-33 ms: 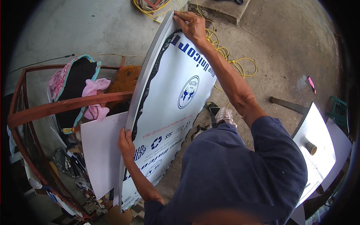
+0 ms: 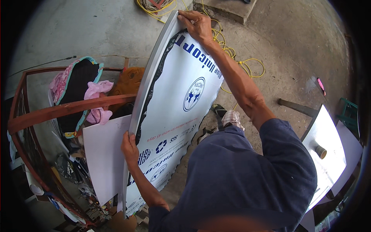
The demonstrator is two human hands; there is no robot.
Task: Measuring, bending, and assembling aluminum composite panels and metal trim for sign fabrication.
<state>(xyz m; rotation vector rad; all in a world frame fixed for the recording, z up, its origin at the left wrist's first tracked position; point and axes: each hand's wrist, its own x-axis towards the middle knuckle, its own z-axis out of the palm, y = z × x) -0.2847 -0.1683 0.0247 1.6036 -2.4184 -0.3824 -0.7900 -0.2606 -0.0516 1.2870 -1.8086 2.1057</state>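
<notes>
A large white panel (image 2: 166, 104) stands tilted on edge in front of me. It wears a printed protective film with ragged, dark-edged borders. Along its left side runs a grey metal edge strip (image 2: 155, 63). My right hand (image 2: 198, 28) is closed over the strip's far top corner, its fingers bent round the edge. Lower down, my left hand (image 2: 130, 148) grips the same edge, thumb on the film side and the other fingers mostly hidden behind. The panel's lower end is partly covered by my left forearm.
A reddish-brown frame (image 2: 73, 111) stands at the left, with a teal-edged black cloth (image 2: 75, 83) and pink cloth over it. Behind the held panel leans a plain white sheet (image 2: 104, 162). Yellow cord (image 2: 251, 62) lies on the concrete floor. A shiny sheet (image 2: 324, 158) is at the right.
</notes>
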